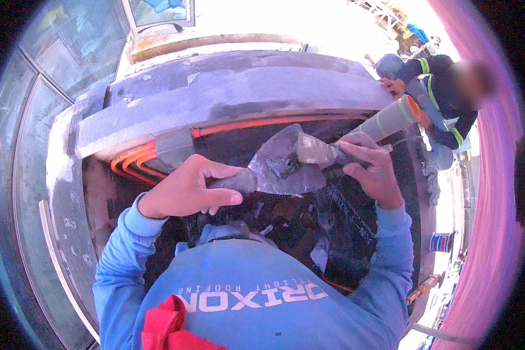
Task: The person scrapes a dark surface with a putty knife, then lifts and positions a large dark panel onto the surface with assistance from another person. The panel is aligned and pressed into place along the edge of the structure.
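My left hand [192, 189] is closed on the dark handle of a wide scraper [262, 169], its broad blade turned toward the middle of the view with some grey material on it. My right hand [367, 175] grips a narrower putty knife [318, 149], whose blade is coated pale grey and lies over the wide blade, touching or very close to it. Both tools are held above a dark recessed cavity [356, 216] with debris inside. The exact shape of the grey material between the blades is hard to make out.
A grey ledge [227, 90] runs across the front, with orange conduits [227, 125] below it. A grey pipe [379, 122] rises at the right. A co-worker [431, 99] in reflective-striped clothing is beside it. Glass panels [35, 146] stand left; a bucket [440, 242] sits right.
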{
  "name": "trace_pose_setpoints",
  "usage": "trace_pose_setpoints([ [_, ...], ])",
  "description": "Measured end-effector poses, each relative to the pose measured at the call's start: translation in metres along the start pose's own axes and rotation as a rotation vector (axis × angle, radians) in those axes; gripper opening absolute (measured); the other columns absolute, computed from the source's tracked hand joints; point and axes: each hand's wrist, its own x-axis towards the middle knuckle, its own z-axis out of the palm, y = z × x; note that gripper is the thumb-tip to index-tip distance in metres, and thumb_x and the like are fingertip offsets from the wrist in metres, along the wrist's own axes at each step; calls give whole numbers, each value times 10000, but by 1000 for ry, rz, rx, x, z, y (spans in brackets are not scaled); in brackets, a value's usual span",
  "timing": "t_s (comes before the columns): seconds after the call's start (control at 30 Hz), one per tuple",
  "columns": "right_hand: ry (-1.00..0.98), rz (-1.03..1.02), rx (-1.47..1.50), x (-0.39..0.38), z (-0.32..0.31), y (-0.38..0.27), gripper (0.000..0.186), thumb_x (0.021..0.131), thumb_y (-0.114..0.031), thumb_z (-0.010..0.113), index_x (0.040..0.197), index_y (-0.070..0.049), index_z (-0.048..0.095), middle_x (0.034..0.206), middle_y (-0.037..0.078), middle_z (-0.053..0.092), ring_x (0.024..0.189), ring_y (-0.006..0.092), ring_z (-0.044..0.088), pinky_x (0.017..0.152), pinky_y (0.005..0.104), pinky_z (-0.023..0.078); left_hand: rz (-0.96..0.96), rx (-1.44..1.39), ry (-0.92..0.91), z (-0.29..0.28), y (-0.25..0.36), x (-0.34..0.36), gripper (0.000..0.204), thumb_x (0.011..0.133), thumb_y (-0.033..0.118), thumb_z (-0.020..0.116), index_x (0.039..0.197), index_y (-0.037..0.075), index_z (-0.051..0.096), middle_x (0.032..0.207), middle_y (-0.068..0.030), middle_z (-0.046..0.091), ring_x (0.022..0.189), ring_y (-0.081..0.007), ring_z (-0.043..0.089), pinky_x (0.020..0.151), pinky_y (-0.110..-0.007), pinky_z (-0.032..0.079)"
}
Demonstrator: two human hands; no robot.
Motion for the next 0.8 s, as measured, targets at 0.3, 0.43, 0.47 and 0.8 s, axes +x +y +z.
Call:
trace_pose_setpoints([
  [0.3, 105, 70, 222, -35, 21, 26, 454, 814, -188, 798, 1230, -51, 677, 1178, 106, 600, 1091, 223, 566, 946, 349, 449, 152, -52, -2, 11, -4, 8, 421, 891, 167, 729, 1278, 25, 642, 754, 25, 653, 568, -21, 520, 510, -211, 429],
  [0.43, 126, 139, 24, -65, 38, 52, 421, 847, -156, 747, 1247, -58, 662, 1131, 92, 623, 1028, 219, 609, 897, 336, 493, 168, -118, 101, 20, -10, 15, 367, 911, 212, 708, 1200, -12, 673, 731, -4, 650, 560, -54, 532, 508, -231, 432],
  [0.47, 121, 128, -58, -74, 41, 58, 410, 866, -153, 721, 1259, -60, 652, 1111, 84, 635, 986, 225, 635, 872, 336, 518, 167, -102, 131, 20, -6, 19, 355, 917, 201, 697, 1200, -11, 671, 715, 1, 636, 557, -56, 526, 511, -235, 431],
  [0.8, 595, 531, 1175, -59, 128, -47, 418, 1032, -360, 476, 1283, -26, 493, 947, 83, 599, 521, 104, 500, 411, 237, 385, 365, 266, 690, 63, -56, 72, 509, 887, 134, 663, 1318, -50, 466, 1128, -225, 598, 1072, -358, 606, 922, -402, 469],
])
